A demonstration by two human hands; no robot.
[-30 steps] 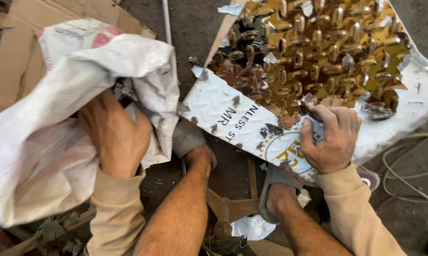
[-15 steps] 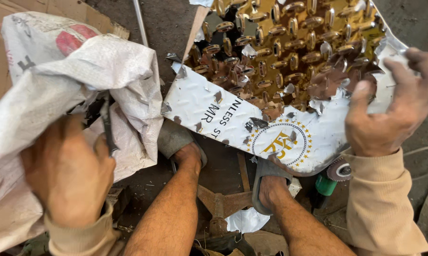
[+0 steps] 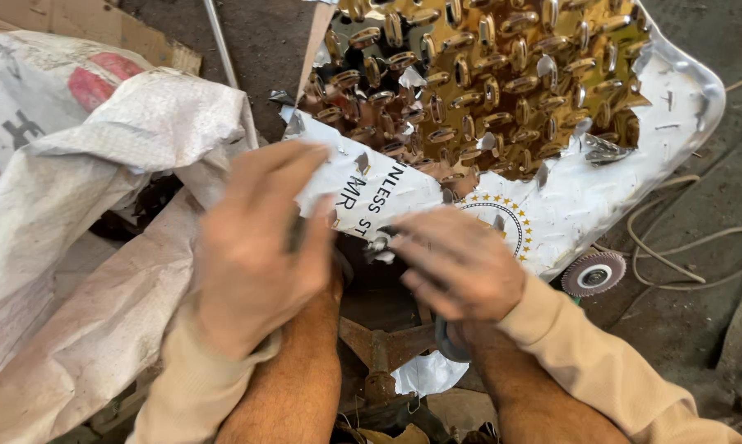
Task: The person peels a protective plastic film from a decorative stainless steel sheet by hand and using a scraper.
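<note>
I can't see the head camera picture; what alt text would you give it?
Two hands, left hand and right hand, meet at the near edge of a film-covered sheet with the film torn away above to show gold embossed metal. A white sack lies left, a grinding disc right.

Bright daylight from above — hard glare on the gold embossed metal sheet (image 3: 502, 74); both hands smear with motion blur, background stays sharp.
</note>
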